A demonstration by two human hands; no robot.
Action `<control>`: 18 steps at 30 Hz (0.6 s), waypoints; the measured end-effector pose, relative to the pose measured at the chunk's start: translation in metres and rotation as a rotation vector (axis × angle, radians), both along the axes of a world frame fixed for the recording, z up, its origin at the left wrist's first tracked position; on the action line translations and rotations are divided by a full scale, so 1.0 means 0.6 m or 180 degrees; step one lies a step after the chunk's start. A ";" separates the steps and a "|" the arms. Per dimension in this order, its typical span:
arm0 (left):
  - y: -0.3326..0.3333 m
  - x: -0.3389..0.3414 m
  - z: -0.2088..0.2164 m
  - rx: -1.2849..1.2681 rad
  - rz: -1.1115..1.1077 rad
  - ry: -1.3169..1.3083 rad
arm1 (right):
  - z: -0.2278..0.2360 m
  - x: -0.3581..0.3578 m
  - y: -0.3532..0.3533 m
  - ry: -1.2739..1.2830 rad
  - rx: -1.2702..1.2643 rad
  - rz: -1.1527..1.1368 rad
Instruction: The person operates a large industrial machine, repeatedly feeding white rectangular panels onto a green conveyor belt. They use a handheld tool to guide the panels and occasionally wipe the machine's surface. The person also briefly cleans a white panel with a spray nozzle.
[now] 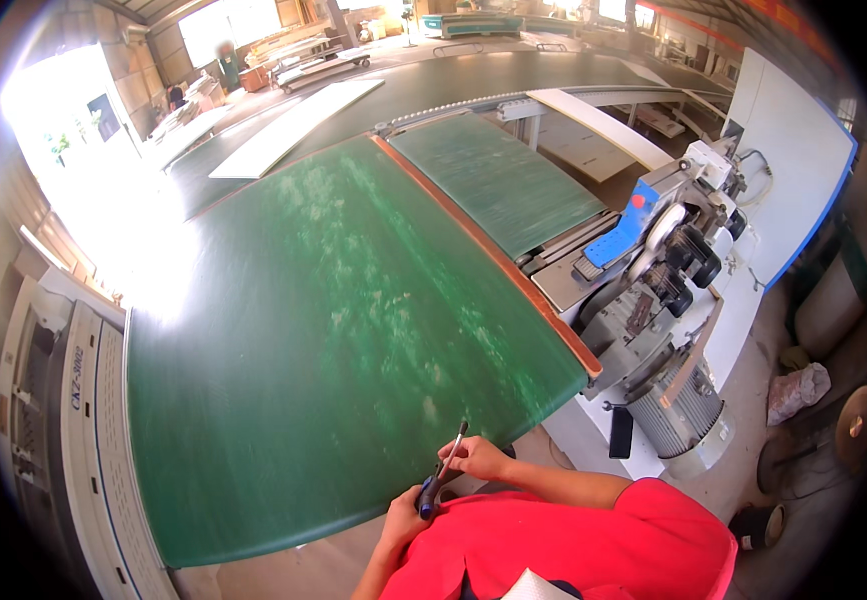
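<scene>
My left hand (405, 518) is closed around the dark blue and black handle of a slim hand tool (447, 462), held in front of my red shirt. Its thin metallic shaft slants up and away to a dark tip; the exact kind of tool cannot be made out. The fingers of my right hand (475, 460) are bent and pressed close against the shaft, seemingly pinching it. Both hands are at the near edge of a wide green conveyor belt (253, 400), whose surface has pale dusty smears. The tool's tip overlaps the belt in view; whether they touch is unclear.
At the right stands a machine with a finned motor (688, 410), a blue cover (625, 228) and a white housing (788, 160). An orange-brown strip (493, 255) edges the belt. White panels (298, 130) lie farther off. A pale machine frame (103, 450) borders the left.
</scene>
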State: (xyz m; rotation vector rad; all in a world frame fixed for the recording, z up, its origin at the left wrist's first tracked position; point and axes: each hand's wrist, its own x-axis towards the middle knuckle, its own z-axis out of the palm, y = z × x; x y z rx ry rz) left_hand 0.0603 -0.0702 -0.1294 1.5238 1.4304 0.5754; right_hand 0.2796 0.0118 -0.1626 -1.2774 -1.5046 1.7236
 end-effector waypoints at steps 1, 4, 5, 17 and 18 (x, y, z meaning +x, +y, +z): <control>-0.001 0.000 -0.003 -0.0003 0.0006 -0.0004 | -0.009 0.000 0.000 0.0055 -0.0027 -0.0004; 0.001 0.001 -0.005 -0.0038 0.0002 -0.0015 | -0.024 0.000 -0.002 0.0200 -0.0085 -0.0031; 0.002 0.002 -0.004 -0.0036 0.0005 -0.0014 | -0.021 0.000 -0.001 0.0249 -0.0101 -0.0039; 0.020 0.015 -0.002 0.0015 -0.0080 0.0007 | 0.010 0.016 0.010 0.0042 0.0045 -0.0057; 0.022 0.018 0.005 0.0003 -0.0085 0.0011 | 0.012 0.018 0.010 0.0020 0.0055 -0.0052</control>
